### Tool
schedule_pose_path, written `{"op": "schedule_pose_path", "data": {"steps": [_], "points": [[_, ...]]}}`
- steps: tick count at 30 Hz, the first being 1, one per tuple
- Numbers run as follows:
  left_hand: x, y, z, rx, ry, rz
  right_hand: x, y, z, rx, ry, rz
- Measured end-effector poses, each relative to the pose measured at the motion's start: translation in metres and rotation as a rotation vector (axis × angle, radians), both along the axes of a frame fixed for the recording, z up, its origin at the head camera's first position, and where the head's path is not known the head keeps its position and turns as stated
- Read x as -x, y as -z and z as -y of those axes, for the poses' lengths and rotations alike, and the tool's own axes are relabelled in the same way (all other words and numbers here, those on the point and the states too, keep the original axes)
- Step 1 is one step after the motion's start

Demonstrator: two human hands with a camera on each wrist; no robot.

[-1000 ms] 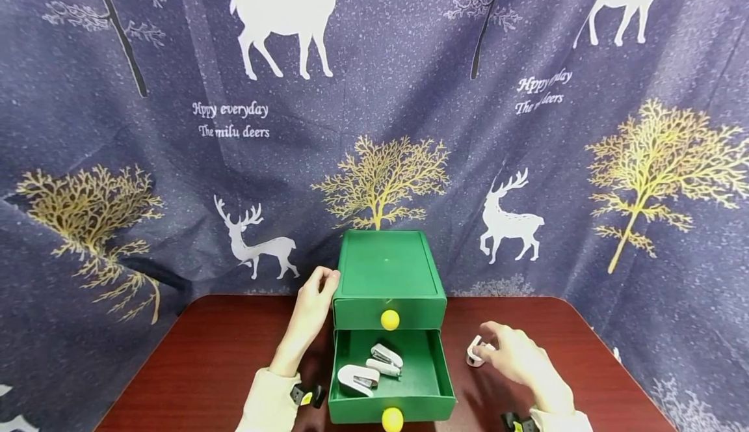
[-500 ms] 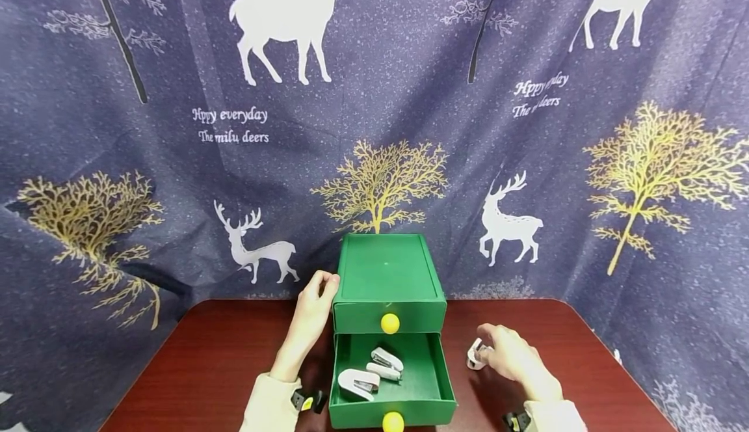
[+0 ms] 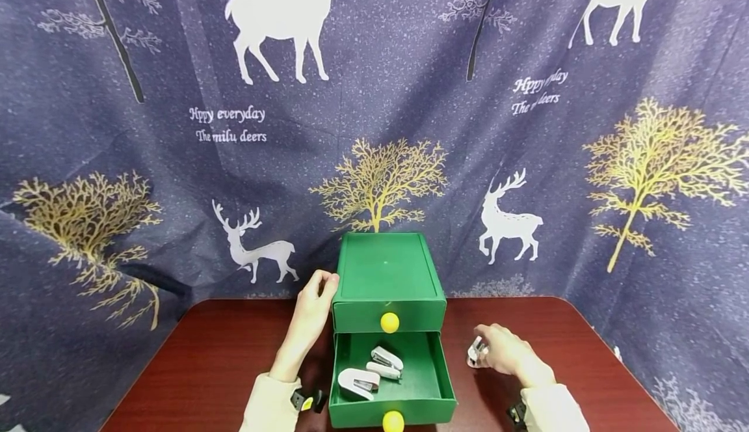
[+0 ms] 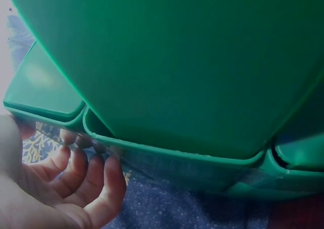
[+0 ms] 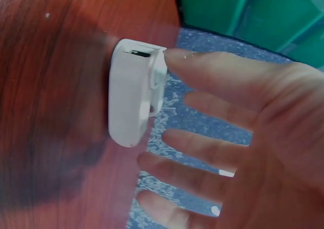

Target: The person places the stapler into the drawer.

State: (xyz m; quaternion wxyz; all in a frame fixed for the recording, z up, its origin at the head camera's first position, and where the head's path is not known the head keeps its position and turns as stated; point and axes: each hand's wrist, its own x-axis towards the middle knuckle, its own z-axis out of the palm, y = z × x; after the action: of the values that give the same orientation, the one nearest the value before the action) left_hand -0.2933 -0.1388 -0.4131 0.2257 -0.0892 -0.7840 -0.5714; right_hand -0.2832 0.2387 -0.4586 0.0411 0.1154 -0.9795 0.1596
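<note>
My left hand [image 3: 312, 311] rests against the left side of a green drawer cabinet [image 3: 386, 266]. In the left wrist view its loosely bent fingers [image 4: 109, 176] touch the cabinet's side wall. To the right of the cabinet, a small white stapler [image 3: 474, 354] is on the table. My right hand [image 3: 508, 352] reaches over it; in the right wrist view the thumb tip is right at the upper end of the stapler [image 5: 130, 95], while the other fingers stretch beyond it, apart from it. Two more white staplers [image 3: 355, 380] lie in the pulled-out lower drawer [image 3: 418, 367].
The upper drawer [image 3: 359, 315] is closed; yellow round knobs [image 3: 390, 322] sit on both drawer fronts. The dark red table [image 3: 234, 354] extends to both sides. Behind it hangs a blue cloth [image 3: 386, 61] printed with deer and trees.
My right hand has shifted slightly left and forward, its thumb closer to the stapler, which looks a little turned. The left hand stays at the cabinet's side.
</note>
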Motion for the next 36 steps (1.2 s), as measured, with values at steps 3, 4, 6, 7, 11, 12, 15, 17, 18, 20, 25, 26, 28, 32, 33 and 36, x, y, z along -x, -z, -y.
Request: {"op": "schedule_pose_path", "data": {"steps": [3, 4, 6, 7, 11, 12, 15, 17, 18, 20, 25, 26, 28, 32, 33, 36], "points": [[0.0, -0.001, -0.001, -0.002, 0.003, -0.009, 0.004, 0.005, 0.0, 0.001, -0.015, 0.013], [0.0, -0.001, -0.001, 0.0, 0.003, -0.015, 0.005, 0.006, -0.001, 0.003, -0.02, 0.015], [0.0, -0.002, -0.002, -0.003, 0.006, -0.022, 0.007, 0.009, -0.001, 0.007, -0.032, 0.02], [-0.001, -0.002, -0.002, -0.004, 0.007, -0.025, 0.009, 0.01, -0.002, 0.009, -0.04, 0.021], [0.0, -0.004, -0.002, -0.003, 0.004, -0.027, 0.013, 0.014, -0.004, 0.024, -0.09, 0.016], [0.0, -0.004, -0.002, -0.003, 0.005, -0.029, 0.014, 0.015, -0.005, 0.03, -0.102, 0.013], [-0.001, -0.005, -0.001, -0.004, 0.006, -0.024, 0.016, 0.018, -0.007, 0.04, -0.131, -0.012], [-0.001, -0.005, -0.001, -0.003, 0.004, -0.022, 0.017, 0.02, -0.009, 0.036, -0.139, -0.03], [-0.001, -0.005, -0.001, -0.003, 0.004, -0.022, 0.018, 0.021, -0.01, 0.036, -0.138, -0.035], [-0.001, -0.004, -0.001, 0.007, 0.004, -0.025, 0.02, 0.023, -0.011, 0.031, -0.137, -0.042], [0.0, -0.004, -0.001, 0.013, 0.01, -0.035, 0.022, 0.025, -0.014, 0.052, -0.147, -0.045], [0.0, -0.003, 0.0, 0.014, 0.007, -0.035, 0.022, 0.025, -0.015, 0.057, -0.15, -0.045], [0.0, -0.003, 0.0, 0.014, 0.002, -0.035, 0.022, 0.026, -0.015, 0.062, -0.163, -0.048], [-0.001, -0.002, 0.0, 0.02, -0.004, -0.033, 0.02, 0.026, -0.016, 0.066, -0.18, -0.052], [-0.001, -0.002, 0.0, 0.021, -0.003, -0.032, 0.019, 0.026, -0.016, 0.068, -0.181, -0.055], [-0.001, -0.001, 0.0, 0.021, 0.0, -0.023, 0.017, 0.024, -0.016, 0.089, -0.174, -0.064]]}}
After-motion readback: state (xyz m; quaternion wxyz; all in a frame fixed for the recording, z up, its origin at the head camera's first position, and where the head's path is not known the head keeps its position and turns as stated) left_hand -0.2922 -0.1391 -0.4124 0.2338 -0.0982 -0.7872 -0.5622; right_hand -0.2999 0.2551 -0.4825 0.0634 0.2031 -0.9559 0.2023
